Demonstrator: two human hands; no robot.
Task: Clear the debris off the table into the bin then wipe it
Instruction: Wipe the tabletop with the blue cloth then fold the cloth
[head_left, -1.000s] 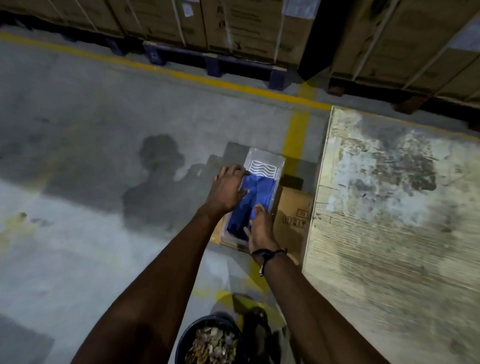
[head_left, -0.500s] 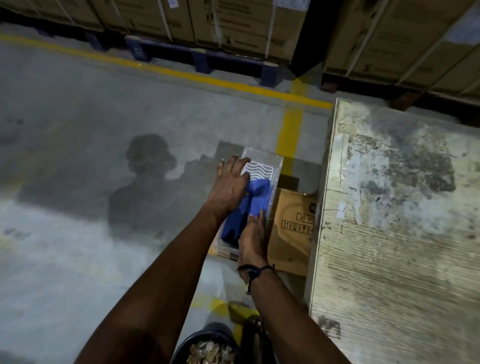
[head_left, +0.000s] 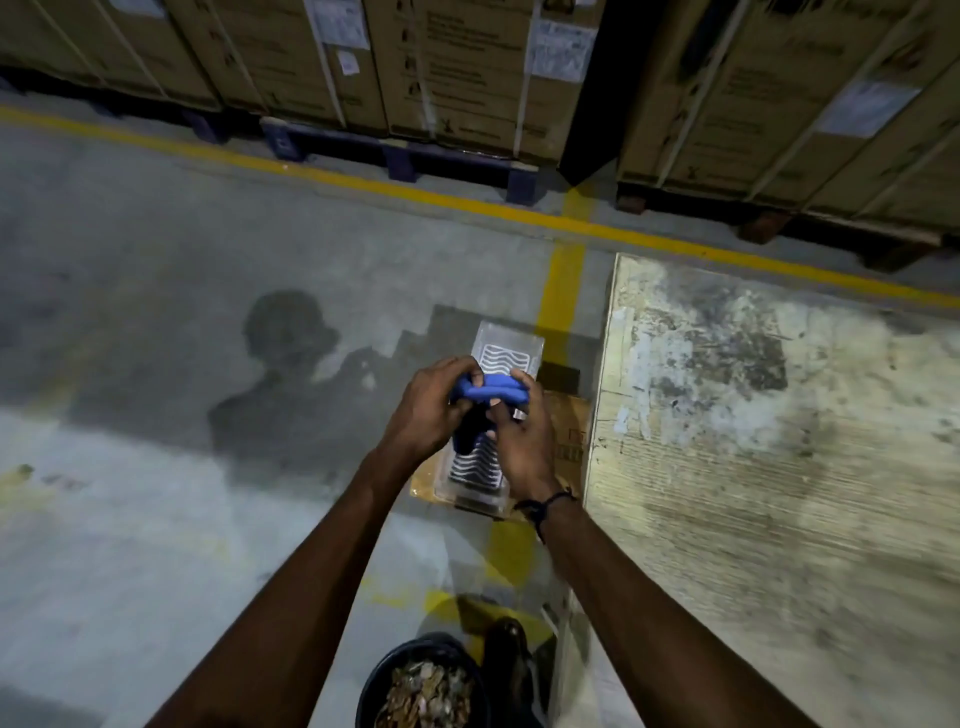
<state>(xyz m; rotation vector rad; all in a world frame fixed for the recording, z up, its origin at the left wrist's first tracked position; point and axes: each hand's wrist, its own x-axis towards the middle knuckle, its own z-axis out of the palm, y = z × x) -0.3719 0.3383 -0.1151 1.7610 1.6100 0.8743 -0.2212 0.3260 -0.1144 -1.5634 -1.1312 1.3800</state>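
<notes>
1. Both hands are closed on the blue cloth (head_left: 488, 391): the left hand (head_left: 426, 410) curls its fingers round the cloth's left end, and the right hand (head_left: 522, 436) pinches the right end. The cloth is bunched between them, lifted above the clear tray (head_left: 488, 415), with a tail hanging down toward it.
2. The hanging tail may catch on the tray's rim and drag the tray along. The tray sits on a cardboard box (head_left: 566, 431) on the floor, so it could slide off.
3. The cloth could slip from the right hand, whose pinch looks light, and drop onto the dusty floor (head_left: 156, 364), picking up grit before the wipe.
4. The table (head_left: 779, 467) stands to the right, and its visible top is stained and patchy. Whether loose bits remain on it cannot be told through the blur; if they do, wiping now would smear them instead of clearing them.
5. The bin (head_left: 374, 675) stands by the person's feet, already holding debris. A careless step toward the table could knock it over and spill the contents.
6. A bunched cloth wipes poorly; it probably needs unfolding first.
</notes>
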